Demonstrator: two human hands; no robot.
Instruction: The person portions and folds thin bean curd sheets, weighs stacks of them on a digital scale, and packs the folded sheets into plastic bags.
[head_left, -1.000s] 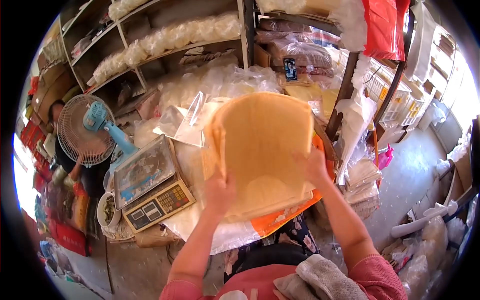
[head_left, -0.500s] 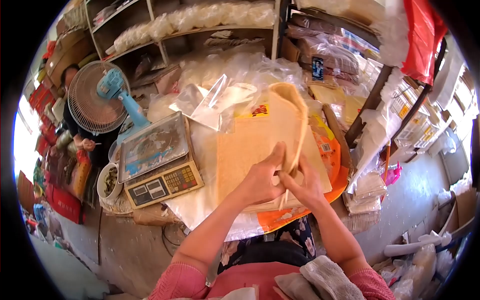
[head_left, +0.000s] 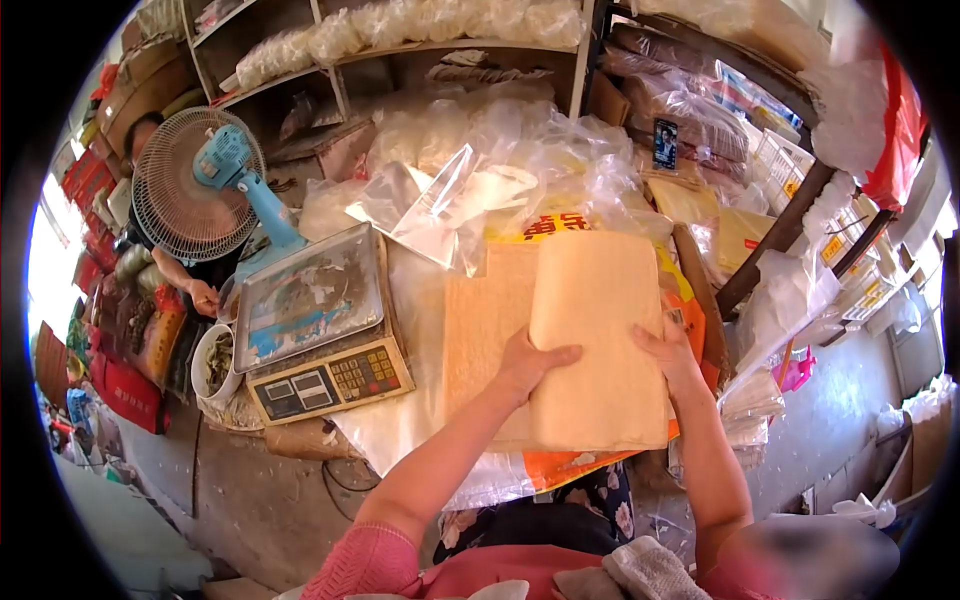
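Observation:
A folded bundle of thin tan sheets [head_left: 598,340] is between my hands, its smooth rounded face turned up. My left hand [head_left: 530,368] grips its left edge, thumb lying on top and fingers hidden. Along the right edge, my right hand [head_left: 672,358] holds it in the same way, thumb on the face. Beneath and to the left lie flat tan sheets [head_left: 475,330]. Under these, an orange and yellow printed plastic bag [head_left: 540,472] shows at the front edge.
Left of the sheets stands a digital scale [head_left: 335,380] with a worn metal tray. A blue fan [head_left: 225,160] and a white bowl [head_left: 215,365] are beyond it. Another person's hand [head_left: 203,298] shows near the bowl. Clear plastic bags [head_left: 500,150] pile up at the back.
The bundle was upright and curled, edge toward me, with my hands close together below. Now it lies folded and flatter, and my hands have spread to opposite sides. The other person's hand moved nearer the bowl.

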